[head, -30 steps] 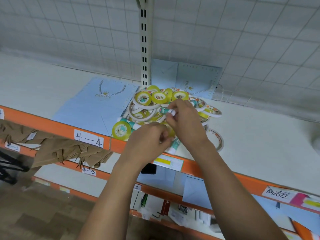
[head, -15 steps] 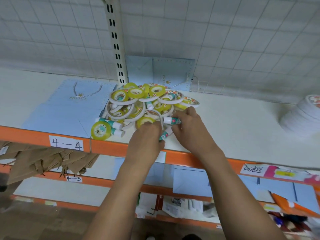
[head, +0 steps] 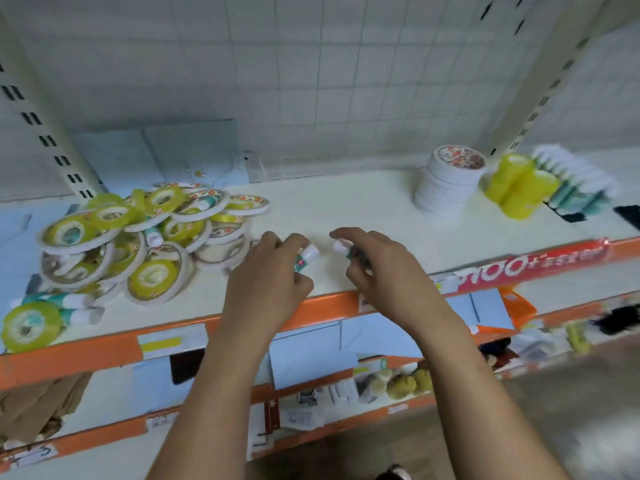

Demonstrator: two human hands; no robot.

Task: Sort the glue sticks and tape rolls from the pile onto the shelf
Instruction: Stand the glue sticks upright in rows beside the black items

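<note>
A pile of tape rolls and glue sticks (head: 138, 237) lies at the left of the white shelf (head: 363, 216). My left hand (head: 273, 278) grips a teal glue stick with a white cap (head: 306, 256) just right of the pile. My right hand (head: 377, 268) holds another glue stick (head: 343, 247), white cap pointing left. Both hands hover over the shelf's front part. At the right stand a stack of white tape rolls (head: 446, 181), yellow tape rolls (head: 519, 185) and a row of teal glue sticks (head: 575, 181).
An orange shelf edge (head: 104, 348) with labels runs along the front. Light blue paper bags (head: 156, 154) lie behind the pile by a slotted upright (head: 45, 133). Lower shelves hold blue bags and small goods. A wire grid backs the shelf.
Both hands have come away from the pile to the right, each with a glue stick. The view has swung right, so the sorted stacks show.
</note>
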